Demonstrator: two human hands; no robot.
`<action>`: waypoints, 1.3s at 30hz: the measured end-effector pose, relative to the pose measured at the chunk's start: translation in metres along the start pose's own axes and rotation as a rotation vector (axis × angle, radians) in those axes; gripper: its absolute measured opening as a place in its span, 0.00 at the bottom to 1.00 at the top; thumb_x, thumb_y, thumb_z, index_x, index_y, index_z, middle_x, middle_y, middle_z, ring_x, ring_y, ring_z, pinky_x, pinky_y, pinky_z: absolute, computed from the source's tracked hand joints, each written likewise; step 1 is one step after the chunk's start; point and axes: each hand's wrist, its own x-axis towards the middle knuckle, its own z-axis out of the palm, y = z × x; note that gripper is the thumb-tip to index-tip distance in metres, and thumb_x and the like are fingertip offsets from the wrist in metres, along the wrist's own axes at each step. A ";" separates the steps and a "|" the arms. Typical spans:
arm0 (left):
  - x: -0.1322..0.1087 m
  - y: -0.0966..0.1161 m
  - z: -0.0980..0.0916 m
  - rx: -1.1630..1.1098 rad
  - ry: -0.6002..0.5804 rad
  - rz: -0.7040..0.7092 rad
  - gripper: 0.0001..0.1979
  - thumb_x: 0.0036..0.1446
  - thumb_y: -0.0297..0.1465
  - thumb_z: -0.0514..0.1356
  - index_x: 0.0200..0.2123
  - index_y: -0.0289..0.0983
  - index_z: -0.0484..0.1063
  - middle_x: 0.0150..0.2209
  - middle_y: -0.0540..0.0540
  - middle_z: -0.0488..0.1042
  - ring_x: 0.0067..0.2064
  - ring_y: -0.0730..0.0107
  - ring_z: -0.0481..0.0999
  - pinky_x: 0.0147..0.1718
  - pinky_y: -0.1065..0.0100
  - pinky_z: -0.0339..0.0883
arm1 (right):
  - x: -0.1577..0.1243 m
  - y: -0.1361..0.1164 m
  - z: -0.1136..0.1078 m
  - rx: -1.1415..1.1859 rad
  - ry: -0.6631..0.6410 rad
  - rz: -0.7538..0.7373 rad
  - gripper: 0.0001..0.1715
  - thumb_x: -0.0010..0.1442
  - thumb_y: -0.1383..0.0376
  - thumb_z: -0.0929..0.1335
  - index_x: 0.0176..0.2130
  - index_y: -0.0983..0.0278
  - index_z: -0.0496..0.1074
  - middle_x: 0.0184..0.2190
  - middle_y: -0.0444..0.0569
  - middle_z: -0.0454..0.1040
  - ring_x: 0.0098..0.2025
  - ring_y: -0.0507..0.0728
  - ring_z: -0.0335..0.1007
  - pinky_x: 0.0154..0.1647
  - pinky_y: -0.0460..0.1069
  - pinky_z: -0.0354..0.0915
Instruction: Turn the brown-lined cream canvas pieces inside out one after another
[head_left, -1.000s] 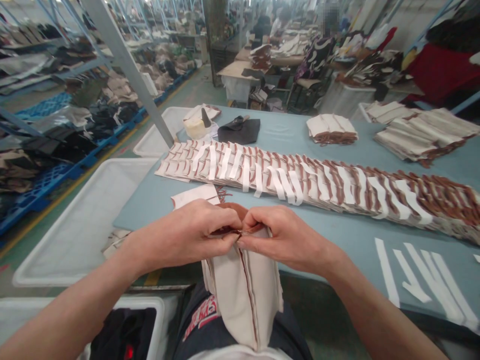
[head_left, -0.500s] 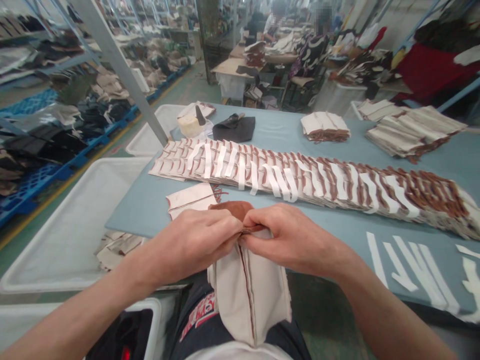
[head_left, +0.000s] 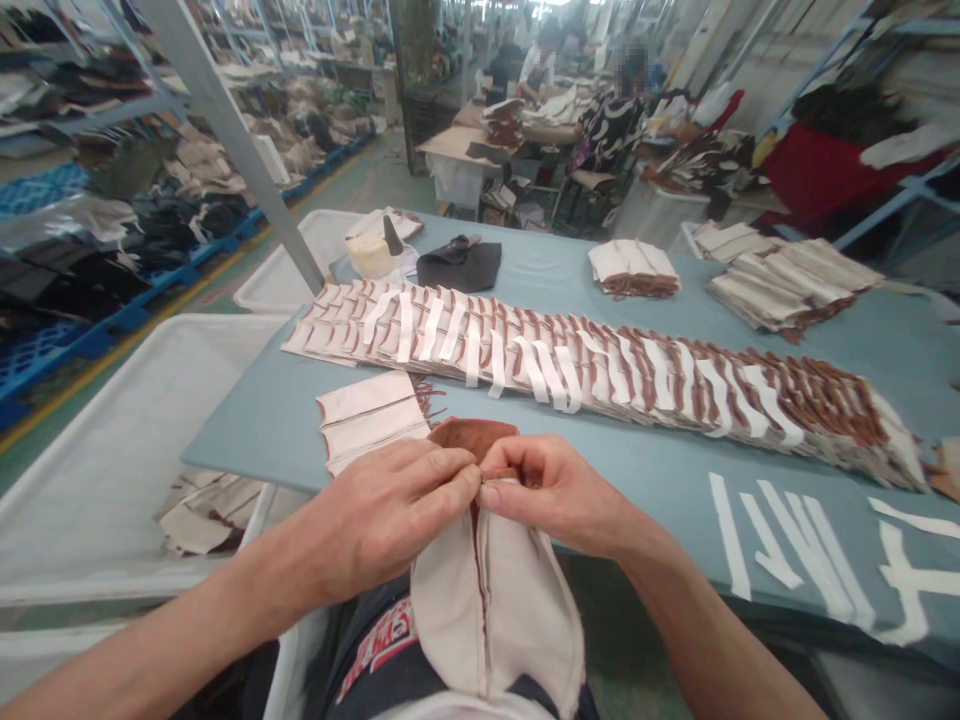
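Note:
My left hand [head_left: 382, 520] and my right hand [head_left: 547, 495] meet at the top of a cream fabric panel [head_left: 495, 615] that hangs toward my lap, with a dark brown seam down its middle. Both hands pinch its upper edge between thumbs and fingers. The fingers hide the exact join. A brown suede flap [head_left: 472, 436] rises just beyond my fingertips. A loose cream piece with brown stitching [head_left: 367, 415] lies on the blue table [head_left: 247, 445], left of the flap and just past my left hand.
A long overlapping row of cream-and-brown pieces [head_left: 570, 375] with white strips lies across the table. Stacks [head_left: 791, 285] and a black piece [head_left: 459, 266] stand beyond it. White bins [head_left: 97, 480] sit to the left, by stocked racks. A co-worker [head_left: 607, 130] sits farther back.
The whole scene has shifted and tilted as my head moved. The suede flap shows more above my fingers, and the panel's lower part now spreads wider and rounder. Both hands keep their hold.

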 end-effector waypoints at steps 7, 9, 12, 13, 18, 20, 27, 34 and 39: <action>-0.009 0.003 0.016 -0.015 0.113 0.012 0.15 0.72 0.26 0.48 0.56 0.27 0.69 0.50 0.28 0.79 0.50 0.54 0.78 0.50 0.57 0.74 | -0.006 0.004 -0.003 0.097 -0.034 -0.050 0.35 0.63 0.36 0.67 0.29 0.63 0.64 0.24 0.38 0.55 0.26 0.49 0.47 0.25 0.46 0.47; -0.011 0.004 0.017 -0.027 0.138 0.015 0.15 0.72 0.25 0.49 0.56 0.27 0.69 0.50 0.28 0.78 0.51 0.54 0.78 0.50 0.57 0.74 | -0.010 0.000 0.000 0.049 0.003 -0.038 0.31 0.65 0.40 0.67 0.29 0.63 0.63 0.24 0.38 0.57 0.26 0.49 0.49 0.26 0.46 0.49; -0.010 0.005 0.013 -0.160 0.176 0.002 0.14 0.68 0.23 0.54 0.55 0.30 0.70 0.48 0.32 0.79 0.50 0.58 0.79 0.51 0.59 0.74 | -0.017 -0.010 0.003 -0.171 0.036 -0.115 0.22 0.71 0.52 0.65 0.30 0.63 0.65 0.25 0.40 0.61 0.28 0.50 0.54 0.28 0.46 0.53; -0.009 0.005 0.010 -0.235 0.186 -0.017 0.14 0.66 0.21 0.55 0.54 0.32 0.70 0.46 0.35 0.80 0.49 0.60 0.79 0.51 0.60 0.73 | -0.020 -0.013 0.003 -0.270 0.046 -0.173 0.19 0.72 0.57 0.65 0.30 0.63 0.66 0.26 0.41 0.63 0.28 0.51 0.56 0.29 0.46 0.54; 0.001 0.001 -0.012 -0.459 0.052 -0.278 0.10 0.69 0.22 0.57 0.50 0.38 0.73 0.42 0.46 0.83 0.43 0.71 0.81 0.46 0.73 0.70 | -0.028 -0.022 0.003 -0.622 0.061 -0.510 0.11 0.72 0.69 0.63 0.36 0.63 0.69 0.30 0.45 0.72 0.33 0.52 0.65 0.37 0.48 0.58; 0.005 -0.002 -0.019 -0.490 -0.054 -0.350 0.08 0.71 0.24 0.56 0.45 0.37 0.75 0.39 0.49 0.83 0.40 0.74 0.81 0.42 0.76 0.67 | -0.028 -0.023 0.003 -0.690 0.073 -0.548 0.11 0.73 0.70 0.63 0.37 0.63 0.69 0.31 0.45 0.73 0.33 0.53 0.66 0.37 0.48 0.58; 0.012 -0.009 -0.025 -0.534 -0.228 -0.265 0.09 0.73 0.29 0.55 0.41 0.37 0.75 0.34 0.50 0.80 0.35 0.74 0.78 0.37 0.75 0.64 | -0.031 -0.024 0.006 -0.852 0.076 -0.518 0.12 0.74 0.69 0.61 0.39 0.63 0.70 0.32 0.47 0.75 0.35 0.54 0.69 0.37 0.49 0.61; 0.013 -0.005 -0.026 -0.417 -0.213 -0.194 0.12 0.74 0.30 0.54 0.40 0.35 0.76 0.31 0.48 0.79 0.31 0.72 0.76 0.34 0.72 0.63 | -0.034 -0.021 0.006 -1.006 0.103 -0.552 0.14 0.76 0.69 0.59 0.41 0.64 0.72 0.34 0.48 0.77 0.37 0.57 0.72 0.40 0.51 0.63; 0.014 -0.015 -0.024 -0.599 -0.255 -0.279 0.08 0.71 0.30 0.59 0.42 0.37 0.79 0.34 0.49 0.83 0.35 0.73 0.80 0.37 0.75 0.66 | -0.031 -0.016 0.010 -1.125 0.192 -0.631 0.16 0.75 0.70 0.60 0.37 0.65 0.73 0.31 0.48 0.76 0.34 0.57 0.70 0.38 0.51 0.63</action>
